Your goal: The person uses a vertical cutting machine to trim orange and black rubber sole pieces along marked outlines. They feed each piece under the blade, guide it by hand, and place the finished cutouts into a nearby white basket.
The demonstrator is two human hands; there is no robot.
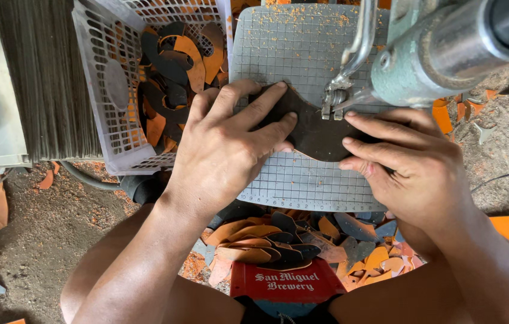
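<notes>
Under the head camera, on the gridded worktop [302, 54]: dark curved leather piece [317, 129] lying flat, pinned from both sides. Left hand [230, 147] spread, fingers extended, pressing down on the left half of the piece. Right hand [413, 159] likewise flat, fingers close together, fingertips bearing on the right end; not pinching, just holding down. Metal foot [333, 102] of the machine [440, 60] standing at the piece's upper edge, between the two hands, touching or just above it; cannot tell which.

Left of the worktop: white plastic basket [107, 120] holding a jumble of orange and dark cut shapes. Below the worktop's near edge: loose heap of similar cut pieces [290, 240], orange and dark, over a red crate [284, 282]. Orange crumbs scattered along the far edge of the worktop and on the dirt floor [44, 240]. Orange offcuts [443, 117] near the machine's right side.

Risks, as judged from this layout: right fingertips very near the foot, so a slip forward could bring them under it. Uneven pressure between the hands could let the piece swivel, sending the edge off line. Crumbs on the grid might lift the piece or let it slide. Heap at the near edge close to the forearms; a nudge could spill it.
</notes>
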